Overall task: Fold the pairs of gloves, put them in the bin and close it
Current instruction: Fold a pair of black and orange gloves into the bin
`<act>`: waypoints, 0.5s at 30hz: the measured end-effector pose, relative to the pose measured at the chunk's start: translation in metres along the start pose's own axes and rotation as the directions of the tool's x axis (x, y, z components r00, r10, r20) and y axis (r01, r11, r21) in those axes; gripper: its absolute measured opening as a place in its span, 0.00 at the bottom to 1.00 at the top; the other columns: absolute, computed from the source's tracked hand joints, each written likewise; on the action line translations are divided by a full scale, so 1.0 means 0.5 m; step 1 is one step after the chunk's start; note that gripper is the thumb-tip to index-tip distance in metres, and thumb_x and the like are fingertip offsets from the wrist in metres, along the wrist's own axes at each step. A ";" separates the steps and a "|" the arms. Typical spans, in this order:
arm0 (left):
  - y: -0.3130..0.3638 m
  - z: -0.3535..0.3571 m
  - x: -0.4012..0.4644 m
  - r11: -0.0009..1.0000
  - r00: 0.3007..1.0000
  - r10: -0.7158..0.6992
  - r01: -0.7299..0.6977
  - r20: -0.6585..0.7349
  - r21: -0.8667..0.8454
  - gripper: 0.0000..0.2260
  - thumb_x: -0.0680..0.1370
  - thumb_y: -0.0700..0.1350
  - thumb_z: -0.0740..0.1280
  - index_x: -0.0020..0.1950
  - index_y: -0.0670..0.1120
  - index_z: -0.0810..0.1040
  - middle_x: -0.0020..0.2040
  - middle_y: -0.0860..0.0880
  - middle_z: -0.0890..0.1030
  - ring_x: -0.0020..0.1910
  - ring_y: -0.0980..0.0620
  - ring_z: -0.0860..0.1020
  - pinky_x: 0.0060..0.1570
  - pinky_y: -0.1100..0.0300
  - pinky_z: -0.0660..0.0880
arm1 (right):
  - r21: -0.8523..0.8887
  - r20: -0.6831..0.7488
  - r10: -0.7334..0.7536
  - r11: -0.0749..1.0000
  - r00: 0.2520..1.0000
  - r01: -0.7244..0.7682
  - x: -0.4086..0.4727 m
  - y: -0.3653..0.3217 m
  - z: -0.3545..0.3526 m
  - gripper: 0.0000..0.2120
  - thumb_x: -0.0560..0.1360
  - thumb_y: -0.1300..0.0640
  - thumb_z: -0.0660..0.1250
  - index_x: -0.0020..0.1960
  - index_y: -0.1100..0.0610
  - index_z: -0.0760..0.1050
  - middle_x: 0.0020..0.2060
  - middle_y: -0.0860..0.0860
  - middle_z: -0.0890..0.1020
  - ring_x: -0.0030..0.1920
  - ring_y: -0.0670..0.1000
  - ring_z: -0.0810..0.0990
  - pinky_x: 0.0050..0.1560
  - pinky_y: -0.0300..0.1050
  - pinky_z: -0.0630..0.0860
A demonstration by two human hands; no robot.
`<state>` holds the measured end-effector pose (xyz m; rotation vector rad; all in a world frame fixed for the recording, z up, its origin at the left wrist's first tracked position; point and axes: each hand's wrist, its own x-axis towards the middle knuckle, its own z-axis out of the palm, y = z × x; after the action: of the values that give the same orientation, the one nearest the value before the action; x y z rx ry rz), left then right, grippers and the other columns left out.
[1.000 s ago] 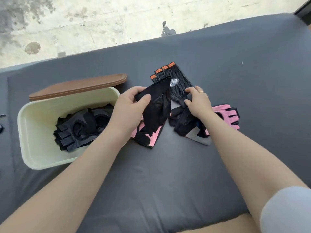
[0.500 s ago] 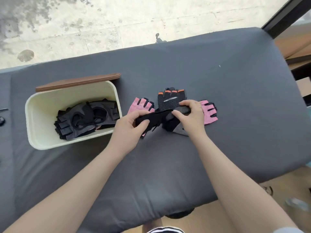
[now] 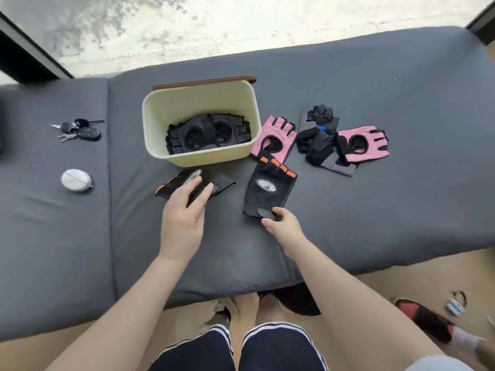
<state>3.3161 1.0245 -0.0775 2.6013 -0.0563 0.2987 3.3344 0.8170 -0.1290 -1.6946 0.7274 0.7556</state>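
Note:
A cream bin [image 3: 241, 108] stands on the grey cushion with a folded black glove pair [image 3: 209, 132] inside. Its brown lid [image 3: 203, 82] leans behind it. Two black mesh gloves with orange finger trim lie in front of the bin. My left hand [image 3: 184, 210] presses flat on the left one [image 3: 214, 180]. My right hand [image 3: 281, 223] pinches the wrist strap of the right one [image 3: 270, 188]. Two pink gloves [image 3: 274, 137] [image 3: 361, 143] and a black, blue and grey pair [image 3: 320, 140] lie to the right of the bin.
A bunch of keys [image 3: 80, 129] and a small white case [image 3: 77, 180] lie on the left cushion. The cushion's front edge runs just below my hands; my legs and a shoe [image 3: 426, 319] are on the floor beyond it.
The view has pulled back. The two orange-trimmed gloves have come off the pile and now lie apart in front of the bin, one under each hand.

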 end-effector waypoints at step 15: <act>-0.224 0.076 -0.106 0.987 0.825 0.004 -0.094 0.564 0.130 0.28 0.64 0.36 0.76 0.64 0.40 0.74 0.65 0.36 0.73 0.62 0.34 0.74 0.59 0.41 0.73 | -0.823 0.060 -0.542 0.448 0.838 0.348 0.005 0.050 0.145 0.15 0.78 0.63 0.56 0.63 0.59 0.71 0.64 0.55 0.71 0.57 0.61 0.71 0.53 0.54 0.72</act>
<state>3.2828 1.1013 -0.1764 2.7525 -0.3194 -0.4824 3.3076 0.8815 -0.1605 -2.7168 -0.0460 0.5309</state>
